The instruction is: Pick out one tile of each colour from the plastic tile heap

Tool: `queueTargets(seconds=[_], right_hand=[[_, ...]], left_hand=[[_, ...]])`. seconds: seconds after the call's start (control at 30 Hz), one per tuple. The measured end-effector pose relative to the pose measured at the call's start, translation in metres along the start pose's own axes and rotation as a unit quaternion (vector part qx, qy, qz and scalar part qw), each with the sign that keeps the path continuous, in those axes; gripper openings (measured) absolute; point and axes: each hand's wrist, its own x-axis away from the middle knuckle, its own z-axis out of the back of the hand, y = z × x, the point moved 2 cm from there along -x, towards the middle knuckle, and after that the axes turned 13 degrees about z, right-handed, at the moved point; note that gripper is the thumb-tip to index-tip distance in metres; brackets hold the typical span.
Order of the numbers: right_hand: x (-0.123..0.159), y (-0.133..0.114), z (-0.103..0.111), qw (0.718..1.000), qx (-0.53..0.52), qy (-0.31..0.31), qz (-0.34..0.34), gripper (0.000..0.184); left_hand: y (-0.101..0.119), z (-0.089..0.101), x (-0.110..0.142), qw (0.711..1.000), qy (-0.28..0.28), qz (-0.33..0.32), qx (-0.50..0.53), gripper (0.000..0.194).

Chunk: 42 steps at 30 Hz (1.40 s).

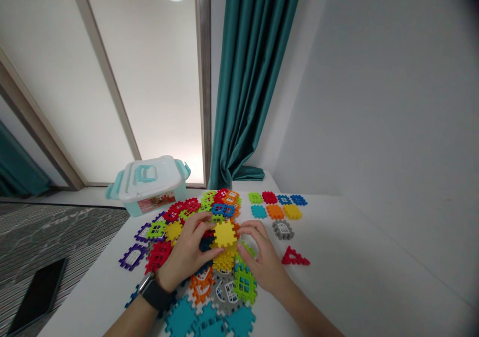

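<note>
Currently, 2 hands (186, 255) (266, 262) flank yellow waffle block (224, 234).

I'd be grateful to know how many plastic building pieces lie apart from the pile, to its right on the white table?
9: a lime piece, red piece, blue piece and second blue piece at the back; a teal piece, orange piece and yellow piece next; a grey piece; a red triangle.

You are recorded with a yellow tile (224, 234), notched at the edges. Your box (144, 177) has a white lid and teal handles. Your curtain (245, 78) is plain teal. Your carpet (56, 232) is grey with pale streaks. Your triangle (295, 257) is red. Your window tile (283, 230) is grey with white panes.
</note>
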Motion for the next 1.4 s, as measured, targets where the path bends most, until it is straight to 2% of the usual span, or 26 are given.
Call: queueTargets(seconds=[0.1,0.27,0.5,0.7,0.83,0.97,1.03,1.17,1.23,1.4], right_hand=[[0.000,0.000,-0.004,0.999,-0.047,0.007,-0.023,0.009],[0.002,0.006,-0.010,0.995,-0.082,0.030,-0.048,0.017],[-0.003,0.016,0.001,0.996,-0.047,0.059,-0.054,0.017],[-0.003,0.010,0.004,0.999,-0.011,0.016,-0.048,0.013],[-0.002,0.007,0.001,0.999,-0.023,-0.009,-0.045,0.014],[-0.003,0.006,0.002,0.999,-0.025,-0.013,-0.047,0.013],[-0.004,0.003,0.005,0.999,-0.014,-0.009,-0.030,0.011],[-0.004,-0.005,0.008,0.997,0.030,-0.029,0.061,0.035],[-0.003,-0.008,0.008,0.992,0.047,-0.054,0.101,0.040],[-0.001,-0.007,0.007,0.987,0.072,-0.076,0.123,0.042]], left_hand=[[0.000,-0.003,0.001,1.000,0.022,-0.001,0.006,0.039],[0.005,-0.011,0.003,1.000,0.018,-0.008,-0.009,0.041],[0.011,-0.008,0.002,0.998,-0.040,-0.033,-0.041,0.031],[0.017,-0.004,0.001,0.993,-0.090,-0.044,-0.056,0.076],[0.019,-0.005,0.001,0.990,-0.106,-0.065,-0.069,0.063],[0.017,-0.003,-0.001,0.990,-0.086,-0.086,-0.077,0.050],[0.016,-0.001,-0.001,0.991,-0.062,-0.092,-0.080,0.047],[0.010,0.003,-0.001,0.994,-0.018,-0.078,-0.069,0.044],[0.006,0.003,-0.001,0.996,-0.006,-0.069,-0.060,0.045],[0.001,0.002,0.001,0.998,-0.002,-0.054,-0.045,0.050]])
